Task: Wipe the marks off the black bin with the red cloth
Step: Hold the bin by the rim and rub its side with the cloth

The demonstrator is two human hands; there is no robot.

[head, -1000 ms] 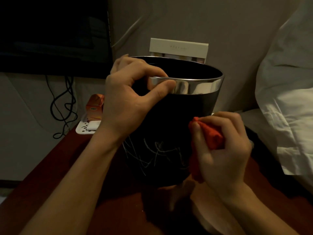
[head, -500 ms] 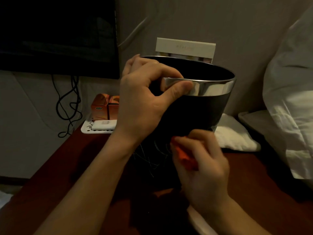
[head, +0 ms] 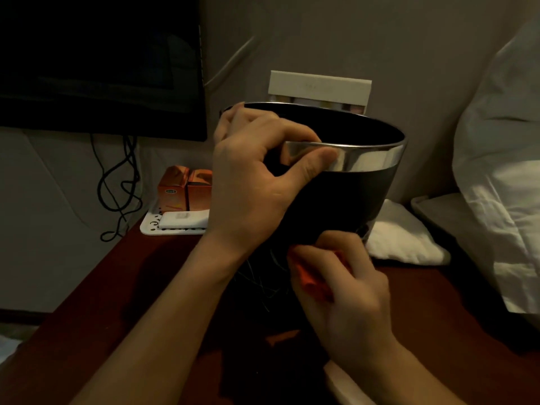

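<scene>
The black bin (head: 347,197) with a shiny silver rim stands on the dark red table (head: 122,302) in front of me. My left hand (head: 257,182) grips the rim at its near left, thumb on the outside and fingers curled over the edge. My right hand (head: 347,296) presses the bunched red cloth (head: 312,282) against the bin's lower front wall. A few thin white scribble marks (head: 263,276) show on the wall just left of the cloth. My wrist and the cloth hide most of the marked area.
A white tray (head: 175,225) with two orange cartons (head: 187,188) sits at the table's back left, below a dark screen (head: 99,62) with hanging black cables (head: 117,185). A white folded cloth (head: 403,238) and a white pillow (head: 502,171) lie at the right. A white box (head: 320,86) stands behind the bin.
My right hand has slid the red cloth from the bin's right side leftward and down across the front wall, covering most of the scribbles. The view shifted, so the bin appears further right.
</scene>
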